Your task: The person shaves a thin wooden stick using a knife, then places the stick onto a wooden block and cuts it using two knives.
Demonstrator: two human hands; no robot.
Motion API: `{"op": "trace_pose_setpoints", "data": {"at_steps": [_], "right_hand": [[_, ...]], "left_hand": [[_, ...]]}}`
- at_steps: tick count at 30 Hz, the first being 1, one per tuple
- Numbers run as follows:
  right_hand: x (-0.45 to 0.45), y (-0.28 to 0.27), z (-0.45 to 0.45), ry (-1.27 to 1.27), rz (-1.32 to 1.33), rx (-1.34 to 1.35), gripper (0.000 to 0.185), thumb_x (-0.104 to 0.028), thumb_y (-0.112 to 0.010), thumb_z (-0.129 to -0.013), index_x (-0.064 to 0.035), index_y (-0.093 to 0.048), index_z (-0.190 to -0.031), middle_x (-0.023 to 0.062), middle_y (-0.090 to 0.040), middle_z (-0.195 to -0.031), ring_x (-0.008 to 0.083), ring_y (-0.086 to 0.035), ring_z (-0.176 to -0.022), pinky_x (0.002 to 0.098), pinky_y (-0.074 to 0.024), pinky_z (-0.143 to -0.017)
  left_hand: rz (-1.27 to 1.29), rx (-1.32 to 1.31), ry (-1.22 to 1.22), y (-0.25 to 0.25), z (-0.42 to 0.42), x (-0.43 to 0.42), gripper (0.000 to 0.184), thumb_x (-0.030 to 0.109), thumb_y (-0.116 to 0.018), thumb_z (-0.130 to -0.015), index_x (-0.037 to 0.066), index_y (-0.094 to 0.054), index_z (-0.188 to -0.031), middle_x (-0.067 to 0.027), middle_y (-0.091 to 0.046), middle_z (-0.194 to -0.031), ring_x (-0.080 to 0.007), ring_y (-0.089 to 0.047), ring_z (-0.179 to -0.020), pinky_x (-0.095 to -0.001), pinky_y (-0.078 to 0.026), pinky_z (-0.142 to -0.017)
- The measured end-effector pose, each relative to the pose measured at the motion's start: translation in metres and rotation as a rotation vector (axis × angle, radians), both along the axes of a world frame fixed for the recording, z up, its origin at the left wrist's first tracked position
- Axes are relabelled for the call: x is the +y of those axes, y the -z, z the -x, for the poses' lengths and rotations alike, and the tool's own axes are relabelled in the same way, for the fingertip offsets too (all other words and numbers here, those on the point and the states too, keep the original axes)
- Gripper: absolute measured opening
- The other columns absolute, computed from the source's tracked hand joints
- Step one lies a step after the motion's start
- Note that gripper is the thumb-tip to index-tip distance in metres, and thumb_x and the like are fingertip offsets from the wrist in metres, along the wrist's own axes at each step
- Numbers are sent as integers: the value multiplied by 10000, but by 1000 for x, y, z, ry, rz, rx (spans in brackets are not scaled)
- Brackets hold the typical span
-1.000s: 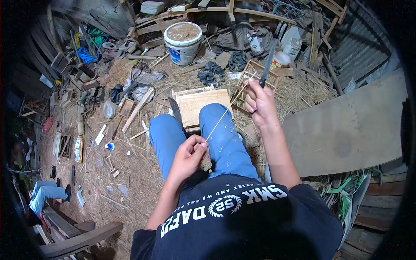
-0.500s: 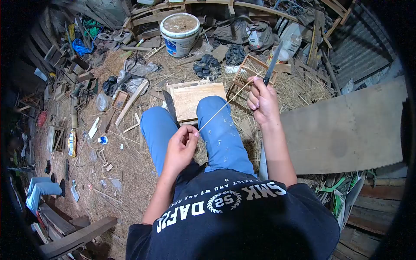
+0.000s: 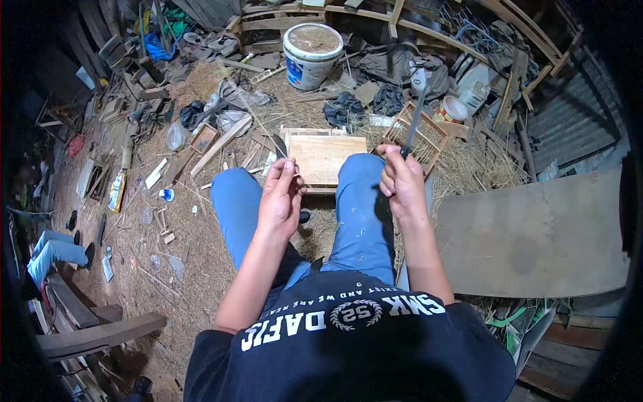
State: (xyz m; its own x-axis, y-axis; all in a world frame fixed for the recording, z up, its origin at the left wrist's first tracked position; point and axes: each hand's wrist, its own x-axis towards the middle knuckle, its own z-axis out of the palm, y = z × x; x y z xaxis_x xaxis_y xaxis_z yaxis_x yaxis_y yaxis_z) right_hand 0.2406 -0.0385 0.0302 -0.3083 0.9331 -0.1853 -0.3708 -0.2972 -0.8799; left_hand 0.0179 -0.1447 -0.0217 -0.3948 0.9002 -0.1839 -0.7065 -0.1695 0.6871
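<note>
My left hand (image 3: 278, 204) is closed, pinching a thin wooden stick (image 3: 258, 119) between thumb and fingers above my left knee. The stick slants up and away toward the far left. My right hand (image 3: 405, 181), beyond my right knee, is wrapped round the dark handle of a knife (image 3: 416, 120) with its blade pointing up. The knife and the stick are apart. A pale wooden board (image 3: 327, 159) lies between my knees, with a dark blade partly hidden behind my left hand beside it. Near my right hand is a slatted wooden frame (image 3: 429, 137).
A white bucket (image 3: 307, 72) filled with brown material stands ahead. A large flat panel (image 3: 536, 231) lies at the right. Scraps, small boxes and a yellow packet (image 3: 116, 191) litter the straw-covered floor. Another person's legs (image 3: 60, 251) show at the left; a beam (image 3: 100, 335) lies below.
My left hand has moved forward, and the stick swung from between both hands to point up and left. My right hand has lowered with the knife, away from the stick. The view shifted.
</note>
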Motion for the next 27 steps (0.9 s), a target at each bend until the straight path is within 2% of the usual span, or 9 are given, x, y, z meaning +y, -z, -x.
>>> {"op": "trace_pose_setpoints", "data": {"at_steps": [4, 10, 12, 18, 23, 26, 27], "right_hand": [[-27, 1, 11, -69, -27, -80, 224, -264, -618, -1049, -48, -666, -1087, -107, -341, -592, 18, -307, -438, 226, -262, -405], [-67, -4, 37, -145, -149, -316, 228, -300, -624, -1046, -81, -686, -1036, -121, -357, -559, 15, -284, -417, 237, -229, -399], [-76, -3, 46, -142, -222, -304, 236, -310, -639, -1038, -80, -686, -1015, -118, -382, -549, 12, -293, -408, 241, -227, -395], [-87, 0, 57, -132, -259, -302, 184, -263, -684, -1012, -87, -673, -958, -109, -434, -561, 11, -335, -410, 236, -219, -388], [-76, 12, 59, -108, -269, -320, 163, -236, -697, -999, -91, -660, -935, -102, -439, -569, 20, -347, -415, 242, -235, -387], [-64, 31, 61, -40, -378, -388, 157, -227, -718, -979, -94, -656, -922, -99, -446, -582, 28, -358, -427, 256, -242, -393], [-61, 30, 61, -55, -316, -365, 152, -214, -728, -967, -92, -643, -933, -92, -448, -588, 31, -357, -435, 264, -242, -402]], "left_hand": [[-4, 71, -88, -16, 0, -1, 105, 227, -634, -1056, 133, -602, -1091, 31, -616, -958, -77, -574, -813, -249, -474, -723], [-34, 164, -91, -31, -8, -20, 93, 214, -641, -1051, 131, -602, -1067, 28, -635, -974, -75, -572, -835, -248, -460, -737], [-64, 178, -68, -26, -6, -25, 106, 221, -660, -1038, 151, -603, -1094, 30, -667, -967, -73, -607, -828, -252, -493, -737], [-64, 212, -42, -26, -12, -35, 98, 232, -656, -1041, 157, -613, -1087, 48, -651, -964, -60, -597, -832, -239, -483, -720], [-41, 298, 6, -14, -4, -27, 84, 239, -660, -1034, 179, -623, -1079, 57, -653, -987, -60, -586, -856, -246, -437, -756], [-41, 293, 30, -7, -4, -19, 91, 233, -663, -1031, 168, -626, -1083, 47, -656, -992, -68, -587, -855, -250, -454, -769], [-44, 296, 24, -7, -4, -17, 91, 233, -663, -1031, 168, -626, -1083, 47, -656, -992, -68, -587, -855, -250, -454, -769]]}}
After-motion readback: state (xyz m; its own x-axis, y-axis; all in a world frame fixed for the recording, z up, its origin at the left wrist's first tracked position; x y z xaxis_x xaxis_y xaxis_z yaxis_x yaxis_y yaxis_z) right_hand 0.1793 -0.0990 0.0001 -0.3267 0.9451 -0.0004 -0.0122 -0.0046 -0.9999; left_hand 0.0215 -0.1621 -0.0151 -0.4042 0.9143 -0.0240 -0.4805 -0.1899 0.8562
